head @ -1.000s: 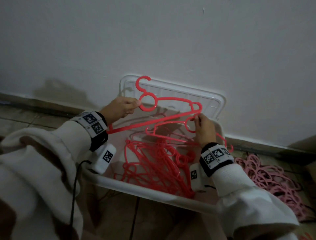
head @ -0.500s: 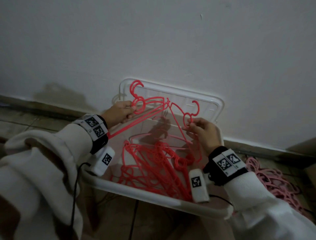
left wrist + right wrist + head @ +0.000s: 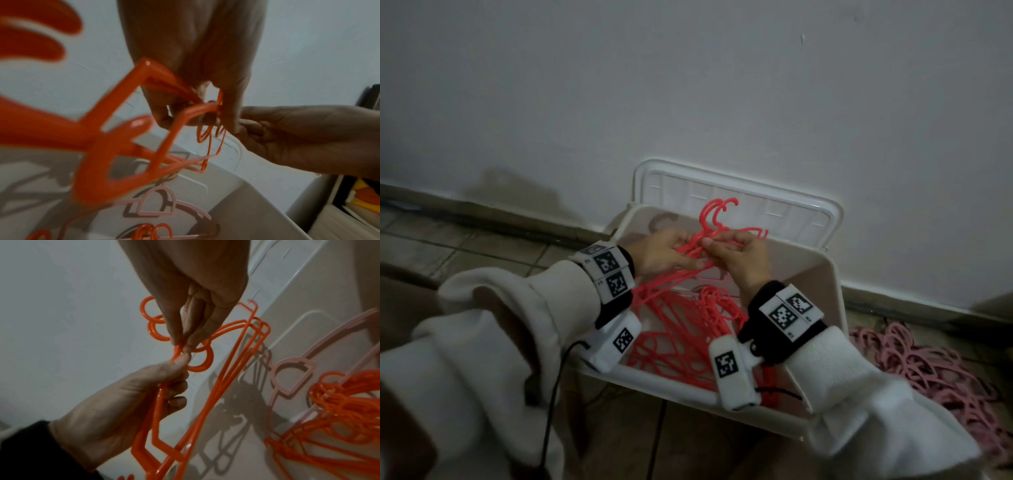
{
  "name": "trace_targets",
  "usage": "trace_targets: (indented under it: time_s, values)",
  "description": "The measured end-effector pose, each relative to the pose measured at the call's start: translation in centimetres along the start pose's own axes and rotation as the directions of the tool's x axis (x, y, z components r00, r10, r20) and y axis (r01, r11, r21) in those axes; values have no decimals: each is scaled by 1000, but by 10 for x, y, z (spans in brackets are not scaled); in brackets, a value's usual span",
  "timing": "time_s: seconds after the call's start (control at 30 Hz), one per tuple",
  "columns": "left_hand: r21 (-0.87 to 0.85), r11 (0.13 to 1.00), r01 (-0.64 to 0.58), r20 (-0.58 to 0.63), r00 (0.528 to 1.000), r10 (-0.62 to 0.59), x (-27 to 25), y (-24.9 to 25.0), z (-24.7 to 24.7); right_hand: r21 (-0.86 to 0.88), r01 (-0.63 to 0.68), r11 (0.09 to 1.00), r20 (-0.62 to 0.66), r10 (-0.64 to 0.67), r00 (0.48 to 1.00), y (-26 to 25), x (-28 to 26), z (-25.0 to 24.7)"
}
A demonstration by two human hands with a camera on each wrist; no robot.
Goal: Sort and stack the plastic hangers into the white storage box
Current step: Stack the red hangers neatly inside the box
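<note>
Two red plastic hangers are held together, hooks side by side, above the white storage box. My left hand grips their necks and shoulder bars from the left. My right hand pinches the same necks from the right, so both hands touch. In the right wrist view the right hand's fingertips pinch just under the ring-shaped necks, and the left hand curls round a bar. A tangled pile of red hangers lies in the box, with a pink hanger on the bottom.
The box's clear lid leans against the white wall behind it. A heap of pink hangers lies on the tiled floor to the right of the box. A black cable hangs from my left wrist.
My hands, each holding a red hanger apart from the other, have come together; the two hangers now lie against each other in both hands, lower over the box.
</note>
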State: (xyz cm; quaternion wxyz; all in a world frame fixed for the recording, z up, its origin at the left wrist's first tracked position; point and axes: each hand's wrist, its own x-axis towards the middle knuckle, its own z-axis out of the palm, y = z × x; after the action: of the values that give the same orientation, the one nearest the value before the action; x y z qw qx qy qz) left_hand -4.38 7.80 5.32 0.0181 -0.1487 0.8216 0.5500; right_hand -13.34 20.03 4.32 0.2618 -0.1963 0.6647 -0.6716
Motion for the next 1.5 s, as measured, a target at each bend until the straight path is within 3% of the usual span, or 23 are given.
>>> trace_targets:
  time_s: [0.07,0.13,0.2,0.27,0.33,0.37,0.47,0.7,0.9,1.03,1.13,1.2,1.27,1.33,1.4,1.47,1.5]
  values:
    - [5,1000,21,-38,999,-21,0,-1,0,-43,11,999,-7,-11,1000,2,3,0]
    - [-3,999,40,-52,998,-40,0,-6,-1,-248,48,968,-81,-70,994,4,7,-6]
    - [-4,998,64,-27,998,-64,-2,-5,-2,-482,72,873,-156,-167,974,0,8,-18]
    - [-26,998,63,24,998,-63,-3,-2,-1,-721,122,682,-100,-278,955,-7,6,-28]
    - [-43,998,56,82,995,-53,-5,2,2,-880,179,441,89,-217,972,-13,6,-35]
    - [-35,998,48,97,994,-44,-5,3,4,-894,218,392,180,-130,975,-12,7,-36]
    - [-34,998,48,80,996,-45,-5,7,6,-880,266,393,312,55,948,-3,9,-36]
    - [-2,993,116,-1,993,-116,-1,4,12,-900,312,305,362,124,924,-4,-3,-29]
    - [386,912,140,-20,989,-143,-5,12,14,-831,310,462,400,108,910,-15,-10,-22]
    - [535,838,110,-67,994,-87,-7,12,16,-829,330,452,412,95,906,-9,-5,-20]
    - [584,804,114,-87,993,-78,-3,5,14,-751,291,593,400,58,915,8,10,-26]
    - [600,787,145,-112,989,-98,-1,-3,11,-704,251,664,340,4,941,26,24,-35]
    - [616,767,183,-162,981,-104,2,-15,7,-702,123,701,200,29,979,43,38,-46]
    - [657,722,217,-227,970,-84,4,-26,5,-760,-60,648,41,141,989,63,54,-62]
    - [666,711,225,-249,966,-72,5,-32,4,-868,-212,448,-55,338,940,83,64,-71]
    - [659,722,208,-240,969,-60,7,-35,4,-941,-208,266,-44,515,856,102,64,-73]
    - [634,745,207,-245,968,-61,9,-36,4,-958,-175,227,-15,570,822,113,63,-71]
